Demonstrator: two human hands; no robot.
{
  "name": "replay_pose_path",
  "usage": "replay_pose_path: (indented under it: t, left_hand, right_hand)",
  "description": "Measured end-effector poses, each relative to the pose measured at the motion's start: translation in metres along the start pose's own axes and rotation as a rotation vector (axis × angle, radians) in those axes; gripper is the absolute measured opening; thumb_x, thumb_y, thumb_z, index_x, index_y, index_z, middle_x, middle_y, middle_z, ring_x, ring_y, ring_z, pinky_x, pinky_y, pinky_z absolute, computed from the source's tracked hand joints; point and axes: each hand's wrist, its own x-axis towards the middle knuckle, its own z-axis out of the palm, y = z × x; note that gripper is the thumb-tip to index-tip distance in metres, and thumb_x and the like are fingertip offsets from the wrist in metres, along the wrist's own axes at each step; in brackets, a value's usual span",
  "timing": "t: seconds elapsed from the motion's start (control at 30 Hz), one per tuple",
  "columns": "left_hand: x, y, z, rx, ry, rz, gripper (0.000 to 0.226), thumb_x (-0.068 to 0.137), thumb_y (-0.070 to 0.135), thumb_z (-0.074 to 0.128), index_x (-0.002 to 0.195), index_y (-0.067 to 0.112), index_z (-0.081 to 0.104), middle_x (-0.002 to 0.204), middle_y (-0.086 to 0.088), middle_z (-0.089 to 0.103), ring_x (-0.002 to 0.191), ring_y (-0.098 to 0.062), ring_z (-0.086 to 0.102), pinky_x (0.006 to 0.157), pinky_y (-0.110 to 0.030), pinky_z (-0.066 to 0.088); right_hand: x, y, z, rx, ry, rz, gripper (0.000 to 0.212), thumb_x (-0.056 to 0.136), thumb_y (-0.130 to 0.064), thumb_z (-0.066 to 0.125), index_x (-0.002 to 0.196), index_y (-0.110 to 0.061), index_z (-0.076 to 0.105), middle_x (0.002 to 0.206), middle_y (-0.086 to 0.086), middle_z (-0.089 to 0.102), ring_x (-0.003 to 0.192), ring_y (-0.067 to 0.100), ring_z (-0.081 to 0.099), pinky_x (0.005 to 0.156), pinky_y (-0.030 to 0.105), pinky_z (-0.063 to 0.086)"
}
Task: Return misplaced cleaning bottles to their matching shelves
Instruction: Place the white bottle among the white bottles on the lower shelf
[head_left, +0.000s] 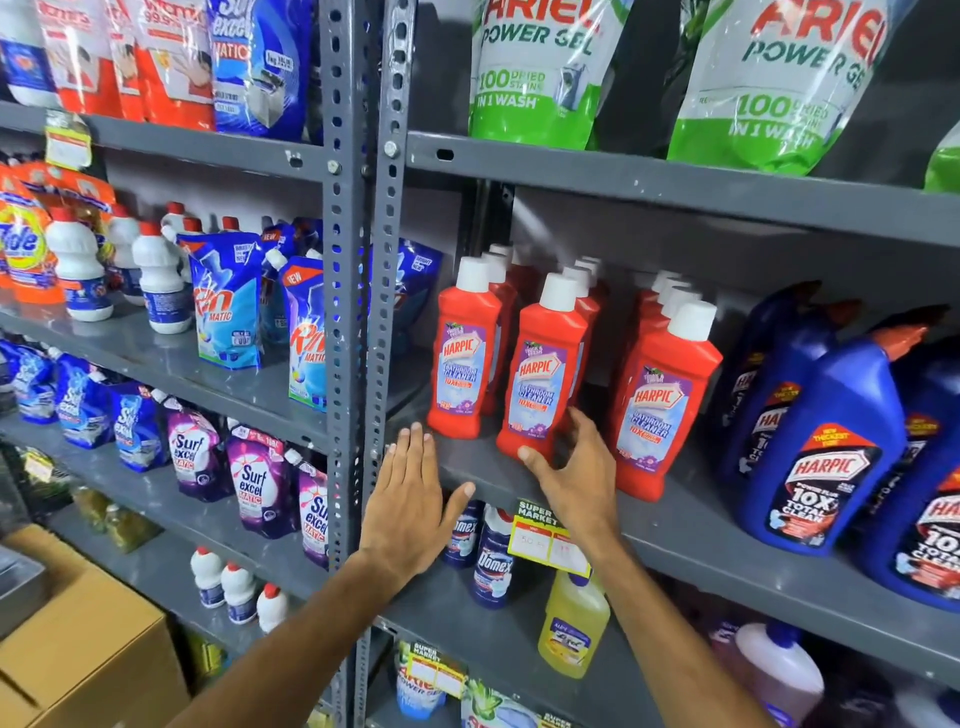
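Note:
Three rows of red Harpic bathroom cleaner bottles with white caps stand on the grey middle shelf (467, 475). My right hand (569, 470) wraps the base of the front bottle of the middle row (543, 374), thumb at its lower left corner and fingers on its right side; the bottle tilts slightly. My left hand (410, 499) is flat and spread, holding nothing, in front of the shelf edge just right of the grey upright post (358, 312). The left row's front bottle (465, 348) and the right row's front bottle (660, 400) stand untouched.
Large blue Harpic bottles (821, 447) crowd the shelf's right end. Domex bottles (491, 561) and a yellow bottle (571, 623) stand on the shelf below. Ariel pouches (540, 78) sit above. Left bay holds Rin pouches (226, 306), Surf Excel pouches and white bottles. A cardboard box (88, 649) sits at the lower left.

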Motion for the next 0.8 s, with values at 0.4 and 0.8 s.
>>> replay_pose_path:
  t: [0.4, 0.8]
  left_hand:
    - [-0.105, -0.022, 0.123, -0.084, -0.135, 0.079, 0.086, 0.104, 0.057, 0.028, 0.158, -0.010, 0.027, 0.168, -0.029, 0.025, 0.157, -0.042, 0.028, 0.131, -0.051, 0.023]
    - [-0.087, -0.039, 0.284, -0.160, -0.359, -0.012, 0.090, 0.106, 0.057, 0.037, 0.160, -0.012, 0.016, 0.170, -0.034, 0.015, 0.160, -0.045, 0.016, 0.132, -0.047, 0.009]
  right_hand:
    - [-0.147, 0.093, 0.071, -0.093, -0.044, -0.425, 0.013, 0.101, -0.015, 0.066, 0.111, -0.017, 0.074, 0.107, -0.001, 0.074, 0.097, 0.021, 0.072, 0.088, 0.036, 0.059]
    - [-0.131, 0.243, 0.175, 0.059, -0.157, 0.330, 0.081, 0.097, -0.005, 0.075, 0.162, 0.006, 0.028, 0.165, 0.024, 0.042, 0.152, 0.035, 0.046, 0.124, 0.029, 0.032]
